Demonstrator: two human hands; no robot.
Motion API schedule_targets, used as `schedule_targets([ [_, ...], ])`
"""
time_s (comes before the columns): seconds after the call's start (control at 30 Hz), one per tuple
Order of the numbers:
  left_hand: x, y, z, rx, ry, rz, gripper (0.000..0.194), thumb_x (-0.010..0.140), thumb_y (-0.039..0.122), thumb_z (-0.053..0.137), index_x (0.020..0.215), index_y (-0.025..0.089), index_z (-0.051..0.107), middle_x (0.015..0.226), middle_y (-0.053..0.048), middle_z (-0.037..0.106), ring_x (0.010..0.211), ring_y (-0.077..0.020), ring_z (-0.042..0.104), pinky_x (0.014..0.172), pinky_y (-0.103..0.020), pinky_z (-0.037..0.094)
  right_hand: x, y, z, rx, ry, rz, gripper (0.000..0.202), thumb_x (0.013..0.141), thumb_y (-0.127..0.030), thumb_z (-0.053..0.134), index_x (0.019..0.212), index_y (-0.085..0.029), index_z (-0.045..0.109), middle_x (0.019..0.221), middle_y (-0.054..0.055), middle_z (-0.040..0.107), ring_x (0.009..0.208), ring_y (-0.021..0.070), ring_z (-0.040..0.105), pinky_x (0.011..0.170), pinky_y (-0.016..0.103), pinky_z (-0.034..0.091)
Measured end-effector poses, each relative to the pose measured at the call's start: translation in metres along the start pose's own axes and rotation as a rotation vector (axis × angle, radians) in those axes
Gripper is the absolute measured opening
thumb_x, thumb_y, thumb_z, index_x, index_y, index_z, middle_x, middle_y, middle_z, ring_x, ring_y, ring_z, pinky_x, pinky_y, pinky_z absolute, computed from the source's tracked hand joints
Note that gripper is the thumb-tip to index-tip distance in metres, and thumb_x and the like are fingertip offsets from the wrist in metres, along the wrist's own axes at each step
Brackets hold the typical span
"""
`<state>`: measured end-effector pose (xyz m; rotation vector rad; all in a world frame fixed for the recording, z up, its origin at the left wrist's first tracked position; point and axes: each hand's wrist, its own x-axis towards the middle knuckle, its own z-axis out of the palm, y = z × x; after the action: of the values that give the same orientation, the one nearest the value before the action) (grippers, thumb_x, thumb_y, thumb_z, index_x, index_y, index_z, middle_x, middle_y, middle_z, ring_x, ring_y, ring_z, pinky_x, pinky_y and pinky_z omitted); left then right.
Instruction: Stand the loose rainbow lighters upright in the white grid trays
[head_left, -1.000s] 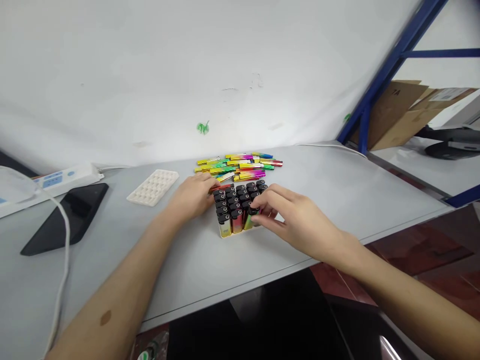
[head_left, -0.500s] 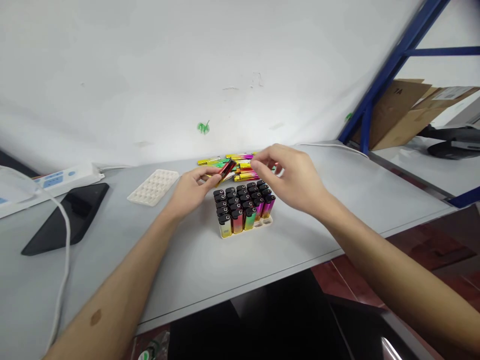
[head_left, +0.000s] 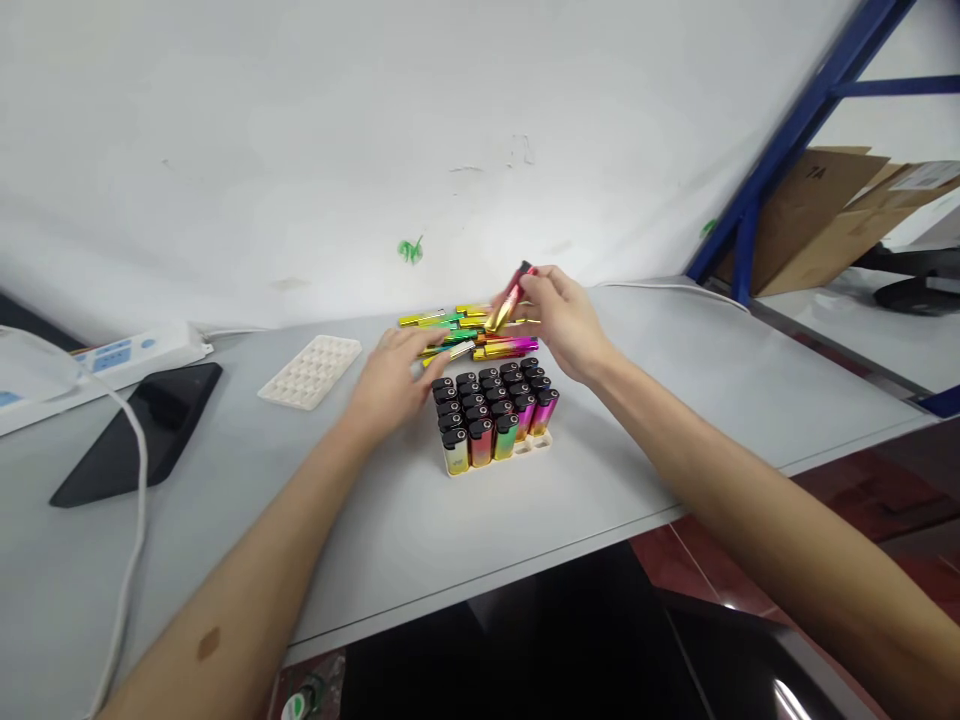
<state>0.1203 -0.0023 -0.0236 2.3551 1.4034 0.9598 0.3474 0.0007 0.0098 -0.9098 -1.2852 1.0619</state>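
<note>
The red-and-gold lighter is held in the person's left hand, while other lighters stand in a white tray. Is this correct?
Not quite: the head view shows the red-and-gold lighter in the right hand, not the left hand. Other lighters do stand in a white tray.

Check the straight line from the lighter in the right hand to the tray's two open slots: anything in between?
Yes: standing lighters in the tray, between the right hand's red-and-gold lighter and the open slots at the near right corner. Nothing visible covers those slots from above.
</note>
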Motion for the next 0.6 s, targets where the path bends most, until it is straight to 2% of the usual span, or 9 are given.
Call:
schedule_targets([
  [0.07, 0.001, -0.008, 0.003, 0.169, -0.111, 0.100, 0.043, 0.097, 0.034, 0.048, 0.135, 0.022, 0.064, 0.137, -0.010, 0.064, 0.128, -0.0291, 0.051, 0.110, -0.047, 0.044, 0.000, 0.008, -0.013, 0.041, 0.127, 0.071, 0.021, 0.093, -0.038, 0.057, 0.093, -0.026, 0.040, 0.078, -0.003, 0.059, 0.062, 0.0116, 0.059, 0.057, 0.027, 0.050],
  [0.13, 0.002, -0.011, 0.005, 0.249, -0.209, 0.129, 0.045, 0.094, 0.029, 0.048, 0.135, 0.021, 0.063, 0.137, -0.010, 0.062, 0.129, -0.0299, 0.049, 0.111, -0.048, 0.043, -0.001, 0.015, -0.027, 0.049, 0.200, 0.156, 0.021, 0.088, -0.029, 0.057, 0.092, -0.026, 0.037, 0.075, -0.005, 0.055, 0.053, 0.0094, 0.050, 0.046, 0.024, 0.039],
  [0.2, 0.003, -0.011, 0.005, 0.289, -0.258, 0.117, 0.044, 0.092, 0.027, 0.048, 0.132, 0.019, 0.064, 0.135, -0.012, 0.062, 0.126, -0.0310, 0.050, 0.109, -0.048, 0.044, -0.004, 0.019, -0.038, 0.025, 0.210, 0.215, 0.025, 0.082, -0.021, 0.058, 0.093, -0.026, 0.036, 0.074, -0.006, 0.056, 0.049, 0.0081, 0.043, 0.042, 0.022, 0.027],
  [0.27, 0.004, -0.009, 0.004, 0.313, -0.267, 0.098, 0.044, 0.090, 0.026, 0.047, 0.131, 0.018, 0.064, 0.132, -0.013, 0.063, 0.124, -0.0321, 0.051, 0.108, -0.049, 0.045, -0.007, 0.020, -0.045, 0.001, 0.187, 0.241, 0.024, 0.081, -0.021, 0.056, 0.095, -0.026, 0.037, 0.072, -0.005, 0.057, 0.049, 0.0086, 0.040, 0.043, 0.022, 0.023],
  [0.33, 0.004, -0.008, 0.003, 0.333, -0.265, 0.083, 0.045, 0.088, 0.023, 0.048, 0.130, 0.018, 0.063, 0.129, -0.014, 0.063, 0.123, -0.0323, 0.052, 0.106, -0.049, 0.046, -0.008, 0.021, -0.048, 0.001, 0.155, 0.259, 0.012, 0.086, -0.029, 0.050, 0.095, -0.024, 0.044, 0.067, -0.004, 0.055, 0.049, 0.0102, 0.039, 0.044, 0.023, 0.025],
  [0.43, 0.002, -0.010, 0.001, 0.359, -0.266, 0.068, 0.046, 0.083, 0.019, 0.048, 0.127, 0.017, 0.064, 0.126, -0.015, 0.063, 0.121, -0.0326, 0.054, 0.104, -0.048, 0.048, -0.009, 0.024, -0.047, -0.003, 0.094, 0.277, 0.021, 0.093, -0.037, 0.043, 0.090, -0.019, 0.054, 0.067, -0.001, 0.053, 0.054, 0.0115, 0.043, 0.048, 0.026, 0.033],
  [0.5, 0.001, -0.011, 0.001, 0.366, -0.267, 0.057, 0.045, 0.082, 0.019, 0.048, 0.124, 0.016, 0.065, 0.124, -0.015, 0.063, 0.121, -0.0334, 0.055, 0.102, -0.048, 0.049, -0.011, 0.027, -0.046, -0.028, 0.037, 0.256, 0.021, 0.093, -0.038, 0.050, 0.090, -0.019, 0.056, 0.072, 0.000, 0.057, 0.059, 0.0112, 0.048, 0.052, 0.025, 0.038],
  [0.6, 0.001, -0.011, 0.000, 0.372, -0.260, 0.040, 0.045, 0.080, 0.020, 0.049, 0.122, 0.020, 0.066, 0.123, -0.013, 0.064, 0.120, -0.0330, 0.057, 0.100, -0.048, 0.051, -0.016, 0.029, -0.043, -0.045, -0.045, 0.253, 0.021, 0.091, -0.040, 0.062, 0.096, -0.022, 0.050, 0.077, -0.002, 0.061, 0.063, 0.0111, 0.055, 0.054, 0.024, 0.041],
])
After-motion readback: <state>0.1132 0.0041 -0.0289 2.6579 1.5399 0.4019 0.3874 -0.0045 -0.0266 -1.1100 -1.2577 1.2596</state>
